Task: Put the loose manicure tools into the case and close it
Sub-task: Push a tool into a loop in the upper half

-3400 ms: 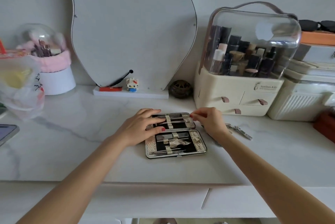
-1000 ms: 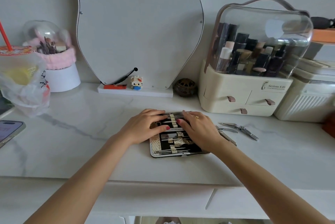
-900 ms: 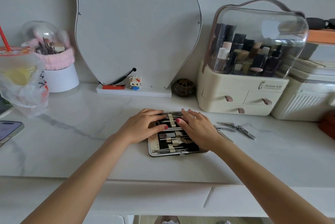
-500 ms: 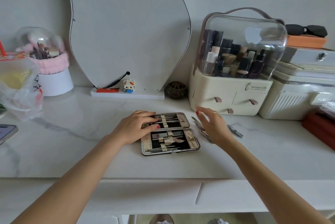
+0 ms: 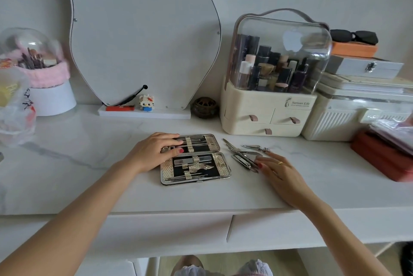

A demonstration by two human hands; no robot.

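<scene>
The manicure case [image 5: 220,159] lies open flat on the white marble table, both black-lined halves showing metal tools under gold straps. My left hand [image 5: 154,151] rests flat on the case's far-left part, fingers spread. Several loose metal tools [image 5: 242,155] lie on the table just right of the case, among them a nail clipper [image 5: 241,161] and small scissors [image 5: 256,147]. My right hand [image 5: 278,169] lies on the table to the right of them, fingers extended, fingertips touching the nearest tools. It holds nothing.
A cream cosmetics organizer [image 5: 268,105] with a clear dome stands behind the tools. A white ribbed box [image 5: 348,117] and a red case [image 5: 380,155] sit at the right. A curved mirror [image 5: 143,36], a brush holder [image 5: 44,78] and a bagged drink [image 5: 13,105] stand behind and left.
My right hand left the case, where it was pressing on the tools, and moved right onto the table beside the loose tools. My left hand has stayed on the case.
</scene>
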